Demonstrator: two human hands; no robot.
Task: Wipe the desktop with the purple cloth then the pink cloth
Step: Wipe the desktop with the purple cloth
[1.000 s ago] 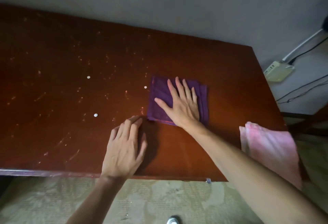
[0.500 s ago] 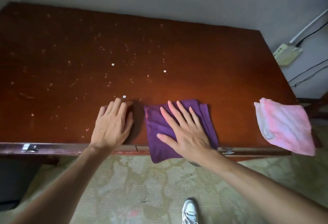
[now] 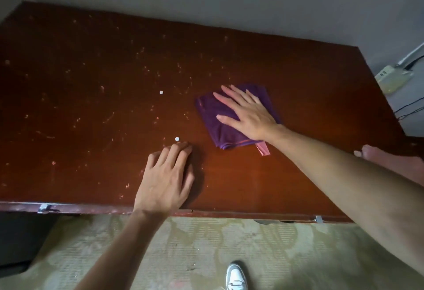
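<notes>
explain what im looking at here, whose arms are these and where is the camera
No machine here: these are a person's two bare arms. The single picture comes from a camera worn on the person's head, looking forward and down, which is why the arms reach in from the bottom.

The right hand lies flat, fingers straight, pressing a folded purple cloth onto a dark brown wooden desk. The left hand rests flat on the bare wood near the front edge and holds nothing.

The desk is speckled with pale marks and two small white dots. A pink cloth lies at the right edge, partly hidden behind the right arm. Below, there is patterned flooring and the tip of a shoe.
</notes>
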